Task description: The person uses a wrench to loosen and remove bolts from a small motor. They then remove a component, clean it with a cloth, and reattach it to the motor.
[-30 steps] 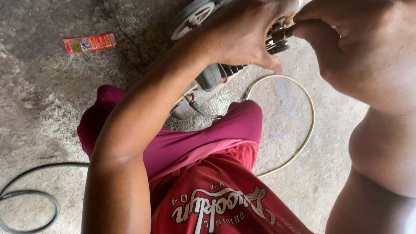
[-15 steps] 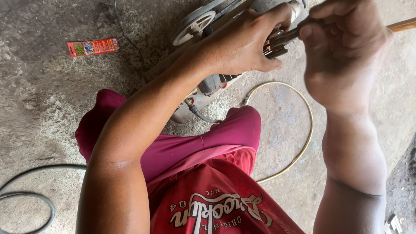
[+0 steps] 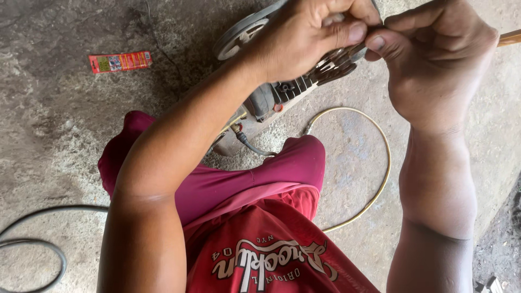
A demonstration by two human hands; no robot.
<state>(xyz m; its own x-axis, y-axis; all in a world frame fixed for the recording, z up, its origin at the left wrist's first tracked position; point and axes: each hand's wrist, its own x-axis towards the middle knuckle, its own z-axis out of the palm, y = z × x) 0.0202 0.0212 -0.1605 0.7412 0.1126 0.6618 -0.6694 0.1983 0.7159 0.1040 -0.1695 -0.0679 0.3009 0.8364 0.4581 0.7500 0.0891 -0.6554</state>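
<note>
My left hand and my right hand meet at the top of the view, fingertips almost touching. The left fingers pinch a small dark ribbed metal part. My right hand is closed around a tool whose wooden handle sticks out to the right; its tip is hidden between the fingers. Below the hands a small grey engine machine with a round wheel housing lies on the concrete floor, partly hidden by my left forearm.
My knee in magenta shorts and a red shirt fill the lower middle. A yellowish hose loops on the floor to the right. A dark cable curves at lower left. A red packet lies at upper left.
Both hands have come lower into view and closer together. My right hand has turned so its back faces me, and the wooden handle now shows at the right edge.
</note>
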